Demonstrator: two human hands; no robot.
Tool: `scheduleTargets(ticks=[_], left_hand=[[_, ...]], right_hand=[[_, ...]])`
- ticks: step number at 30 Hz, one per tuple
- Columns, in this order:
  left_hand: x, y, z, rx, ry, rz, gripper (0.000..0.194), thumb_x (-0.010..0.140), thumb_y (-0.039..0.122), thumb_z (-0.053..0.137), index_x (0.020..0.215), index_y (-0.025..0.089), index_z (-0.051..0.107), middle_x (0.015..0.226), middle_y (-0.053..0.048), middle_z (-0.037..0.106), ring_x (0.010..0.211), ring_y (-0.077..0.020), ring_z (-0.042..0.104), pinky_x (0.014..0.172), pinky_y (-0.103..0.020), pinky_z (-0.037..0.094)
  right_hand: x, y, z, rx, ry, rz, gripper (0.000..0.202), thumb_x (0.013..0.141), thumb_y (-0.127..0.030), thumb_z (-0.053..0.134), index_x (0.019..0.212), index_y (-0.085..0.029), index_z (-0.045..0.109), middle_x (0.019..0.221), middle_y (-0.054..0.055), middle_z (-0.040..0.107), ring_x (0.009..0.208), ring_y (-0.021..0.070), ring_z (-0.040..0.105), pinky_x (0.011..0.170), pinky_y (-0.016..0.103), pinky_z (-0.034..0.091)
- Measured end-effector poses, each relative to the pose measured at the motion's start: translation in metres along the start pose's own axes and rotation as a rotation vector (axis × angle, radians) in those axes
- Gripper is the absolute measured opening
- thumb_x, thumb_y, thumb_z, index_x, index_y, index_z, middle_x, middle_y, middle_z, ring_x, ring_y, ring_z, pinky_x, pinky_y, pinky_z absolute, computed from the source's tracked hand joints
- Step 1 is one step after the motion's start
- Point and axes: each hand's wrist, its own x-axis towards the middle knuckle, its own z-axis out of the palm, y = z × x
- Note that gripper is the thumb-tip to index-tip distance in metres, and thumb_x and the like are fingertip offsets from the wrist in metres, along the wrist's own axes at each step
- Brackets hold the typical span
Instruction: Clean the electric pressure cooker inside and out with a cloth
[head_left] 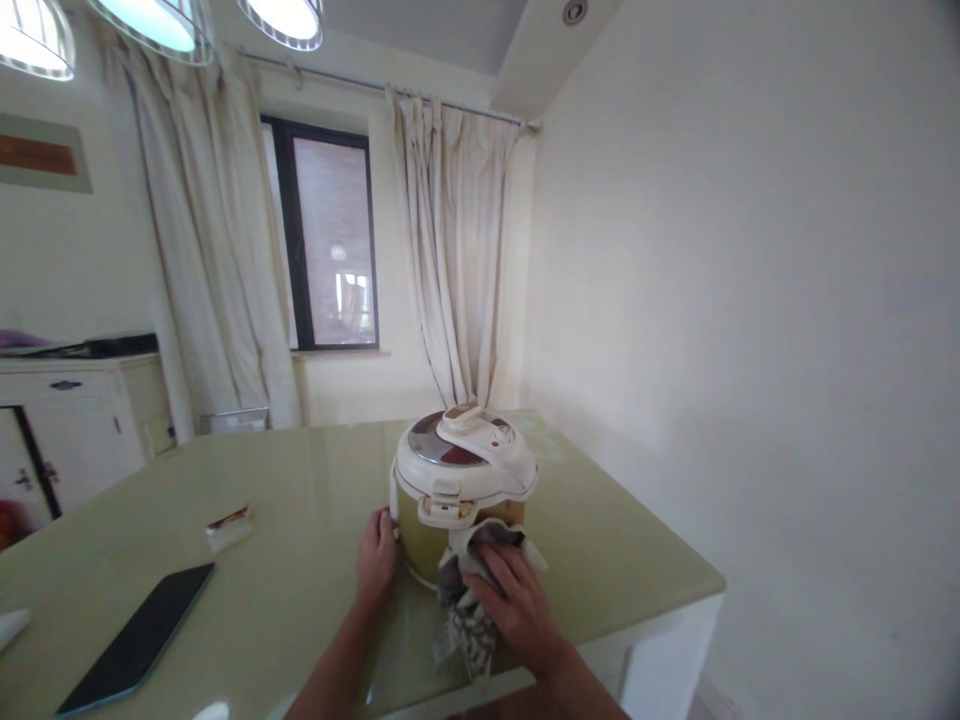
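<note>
A white and yellow-green electric pressure cooker (pixel 420 535) stands upright near the front right of the table, its lid closed. My left hand (pixel 376 560) is closed against the cooker's left side, with the fingertips at its wall. In my right hand (pixel 517 600) is a crumpled grey and white patterned cloth (pixel 471 625), pressed to the front of the cooker. The cloth hangs down toward the table edge and hides the cooker's lower front.
The pale green glass-topped table (pixel 300 590) has a wall (pixel 750 400) along its right. On its left lie a black tablet-like device (pixel 139 640) and a small white packet (pixel 229 530). Behind stand a white cabinet (pixel 82 420) and curtains (pixel 465 250) beside a window (pixel 334 240).
</note>
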Motion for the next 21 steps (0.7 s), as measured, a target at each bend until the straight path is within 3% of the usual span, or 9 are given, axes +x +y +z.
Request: scheduleTargets(ticks=[6, 10, 12, 16, 18, 21], left_hand=[[-0.003, -0.010, 0.004, -0.067, -0.014, -0.009, 0.045, 0.093, 0.059, 0.043, 0.101, 0.021, 0.065, 0.098, -0.010, 0.076, 0.096, -0.0296, 0.073, 0.086, -0.046, 0.061], [-0.001, -0.011, 0.003, -0.091, -0.018, -0.021, 0.049, 0.092, 0.064, 0.044, 0.101, 0.021, 0.065, 0.096, -0.009, 0.075, 0.094, -0.0289, 0.073, 0.085, -0.046, 0.061], [-0.001, -0.011, 0.004, -0.089, -0.014, -0.022, 0.050, 0.091, 0.065, 0.043, 0.100, 0.021, 0.066, 0.094, -0.009, 0.075, 0.093, -0.0288, 0.073, 0.084, -0.046, 0.061], [0.000, -0.012, 0.004, -0.041, -0.012, 0.006, 0.048, 0.091, 0.061, 0.041, 0.103, 0.022, 0.065, 0.097, -0.009, 0.075, 0.095, -0.0297, 0.072, 0.089, -0.048, 0.059], [0.000, -0.012, 0.003, -0.007, -0.007, 0.028, 0.047, 0.092, 0.059, 0.039, 0.104, 0.022, 0.065, 0.099, -0.010, 0.075, 0.098, -0.0304, 0.071, 0.093, -0.049, 0.058], [0.000, -0.012, 0.002, 0.026, 0.008, 0.044, 0.046, 0.091, 0.057, 0.039, 0.104, 0.021, 0.066, 0.102, -0.012, 0.076, 0.101, -0.0311, 0.071, 0.098, -0.050, 0.056]], right_hand=[[0.017, 0.016, -0.017, 0.020, 0.105, 0.300, 0.052, 0.094, -0.019, 0.057, 0.144, -0.030, 0.063, 0.134, 0.014, 0.066, 0.120, 0.0297, 0.064, 0.098, 0.045, 0.059], [0.059, 0.023, -0.033, 0.053, 0.054, 0.282, 0.054, 0.092, -0.026, 0.064, 0.146, -0.028, 0.061, 0.137, 0.015, 0.062, 0.123, 0.0309, 0.059, 0.103, 0.046, 0.054], [0.091, 0.026, -0.046, 0.039, -0.034, 0.284, 0.056, 0.089, -0.026, 0.068, 0.144, -0.027, 0.063, 0.139, 0.015, 0.061, 0.124, 0.0306, 0.057, 0.107, 0.044, 0.050], [0.168, 0.032, -0.068, 0.064, -0.404, 0.266, 0.053, 0.088, -0.015, 0.064, 0.139, -0.031, 0.065, 0.134, 0.009, 0.064, 0.122, 0.0260, 0.057, 0.106, 0.039, 0.047], [0.203, 0.033, -0.069, 0.080, -0.541, 0.177, 0.047, 0.088, -0.015, 0.062, 0.133, -0.029, 0.067, 0.127, 0.008, 0.067, 0.118, 0.0254, 0.059, 0.104, 0.037, 0.047], [0.242, 0.030, -0.052, 0.078, -0.633, 0.014, 0.036, 0.090, -0.016, 0.062, 0.124, -0.024, 0.070, 0.119, 0.008, 0.070, 0.114, 0.0250, 0.062, 0.098, 0.036, 0.049]])
